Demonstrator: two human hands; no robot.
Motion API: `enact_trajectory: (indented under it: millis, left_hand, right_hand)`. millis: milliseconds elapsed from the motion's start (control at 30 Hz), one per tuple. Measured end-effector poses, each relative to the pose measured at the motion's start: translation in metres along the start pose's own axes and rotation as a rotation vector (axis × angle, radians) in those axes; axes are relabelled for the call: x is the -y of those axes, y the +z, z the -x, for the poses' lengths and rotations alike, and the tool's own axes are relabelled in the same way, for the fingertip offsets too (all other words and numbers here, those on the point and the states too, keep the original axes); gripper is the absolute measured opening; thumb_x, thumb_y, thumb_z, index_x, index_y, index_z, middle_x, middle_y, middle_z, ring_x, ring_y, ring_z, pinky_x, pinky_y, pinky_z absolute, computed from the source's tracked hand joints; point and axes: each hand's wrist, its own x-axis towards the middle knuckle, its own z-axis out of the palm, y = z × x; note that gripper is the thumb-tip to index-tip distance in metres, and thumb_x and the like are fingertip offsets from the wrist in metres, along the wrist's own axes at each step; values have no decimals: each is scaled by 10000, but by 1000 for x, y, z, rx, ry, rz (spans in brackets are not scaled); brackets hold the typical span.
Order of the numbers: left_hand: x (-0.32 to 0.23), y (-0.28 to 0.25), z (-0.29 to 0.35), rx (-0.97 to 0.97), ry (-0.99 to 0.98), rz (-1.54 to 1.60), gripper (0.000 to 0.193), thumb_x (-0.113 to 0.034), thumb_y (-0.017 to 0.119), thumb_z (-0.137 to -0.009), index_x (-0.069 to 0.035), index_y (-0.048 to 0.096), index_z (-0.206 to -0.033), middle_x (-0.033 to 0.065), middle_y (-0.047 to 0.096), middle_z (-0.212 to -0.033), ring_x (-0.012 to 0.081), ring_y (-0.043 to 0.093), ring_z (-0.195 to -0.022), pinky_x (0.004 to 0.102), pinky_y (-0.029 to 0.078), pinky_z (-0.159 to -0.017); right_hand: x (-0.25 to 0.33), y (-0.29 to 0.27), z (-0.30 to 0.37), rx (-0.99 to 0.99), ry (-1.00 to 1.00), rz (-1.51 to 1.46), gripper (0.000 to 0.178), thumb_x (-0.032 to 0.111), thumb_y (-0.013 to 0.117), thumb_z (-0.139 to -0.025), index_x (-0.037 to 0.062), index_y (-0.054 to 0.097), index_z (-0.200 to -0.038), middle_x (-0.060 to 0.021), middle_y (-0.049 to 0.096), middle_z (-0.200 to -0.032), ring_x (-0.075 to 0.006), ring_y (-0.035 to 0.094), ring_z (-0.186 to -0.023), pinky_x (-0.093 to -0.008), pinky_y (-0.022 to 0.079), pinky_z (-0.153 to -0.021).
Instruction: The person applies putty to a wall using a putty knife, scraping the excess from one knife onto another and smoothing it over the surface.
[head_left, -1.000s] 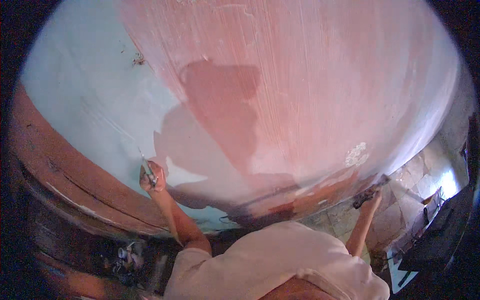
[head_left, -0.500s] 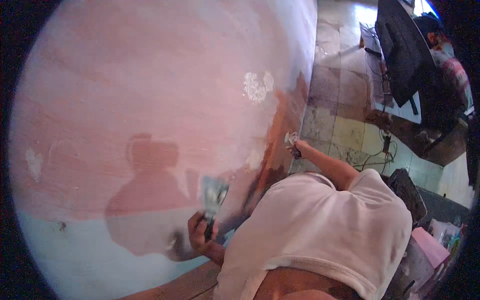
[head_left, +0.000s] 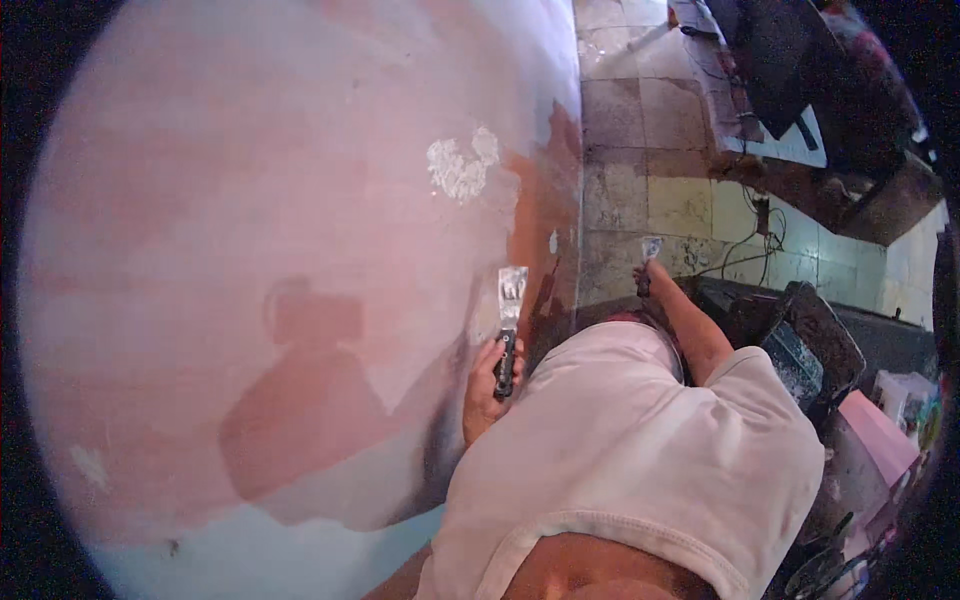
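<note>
My left hand [head_left: 483,398] is closed around the black handle of a putty knife [head_left: 512,290], whose broad metal blade points up, beside the pink wall [head_left: 250,170]. Pale smears mark that blade. My right hand [head_left: 655,276] grips a second, smaller putty knife [head_left: 651,246] by its dark handle, over the tiled floor. A rough white patch [head_left: 458,172] shows on the wall ahead of my left hand. Right of it runs a bare orange-brown strip [head_left: 524,220]. I cannot tell whether the left blade touches the wall.
Grey and yellowish floor tiles [head_left: 612,110] border the wall. Loose dark cables [head_left: 768,240] lie on them. Dark furniture [head_left: 780,70] stands at the far right. Nearer are a black container [head_left: 828,325] and a pink sheet [head_left: 878,435]. The wall's lower part is light blue [head_left: 250,550].
My left hand has moved right and farther forward with its putty knife. My right hand and its putty knife have shifted right, away from the wall's edge. The view has turned slightly.
</note>
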Motion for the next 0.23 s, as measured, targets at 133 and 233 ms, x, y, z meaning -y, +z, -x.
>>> enact_trajectory:
  millis: [133, 233]
  left_hand:
    - [9, -19, -12, 57, -89, 117, 239, -189, 494, -952, -42, 499, -1141, 76, 587, -965, 149, 556, -727, 252, 459, -527]
    - [4, -21, -23, 43, -155, 123, 261, -187, 524, -936, -62, 494, -1163, 84, 587, -983, 155, 558, -735, 258, 470, -544]
  right_hand:
    - [-1, -2, 14, -49, -51, -6, 291, 338, 405, -950, 67, 501, -997, -152, 618, -798, -256, 586, -592, -373, 494, -513]
    - [4, -14, 15, -96, -76, -7, 306, 361, 410, -948, 80, 521, -993, -139, 618, -772, -247, 579, -580, -368, 492, -520]
